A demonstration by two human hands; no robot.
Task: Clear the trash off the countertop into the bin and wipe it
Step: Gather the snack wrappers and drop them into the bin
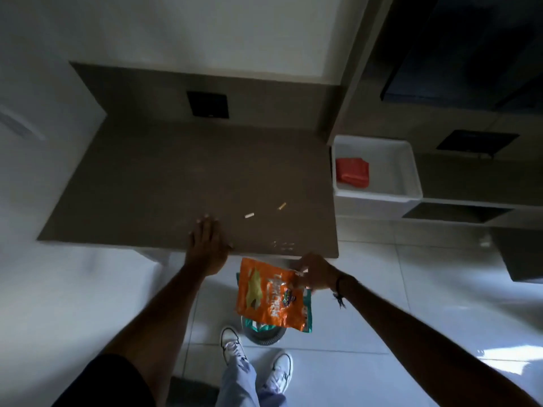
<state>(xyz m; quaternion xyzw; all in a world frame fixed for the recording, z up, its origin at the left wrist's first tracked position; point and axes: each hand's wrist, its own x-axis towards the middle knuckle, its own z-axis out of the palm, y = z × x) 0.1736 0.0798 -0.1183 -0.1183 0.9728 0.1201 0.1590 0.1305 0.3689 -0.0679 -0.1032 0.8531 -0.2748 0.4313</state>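
A brown countertop (164, 183) fills the middle of the view, set into a corner between a white wall on the left and a low brown backsplash that carries a dark square plate (208, 103). Most of the surface is bare; two small pale scraps (249, 215) lie well apart from the back wall, near the front right, and a few faint crumbs or specks, too small to make out, sit by the front edge. The left hand (207, 245) rests flat on the front edge, fingers together and extended, palm down. The right hand (313, 273) is off the counter, just past its front edge, pinching the top corner of an orange snack bag (264, 295) that hangs over a round grey bin (263, 337) standing on the white tiled floor (411, 318). A teal wrapper shows behind the bag, at the bin's mouth. To the right of the counter, a white tray (411, 171) holds a folded red cloth (352, 173).
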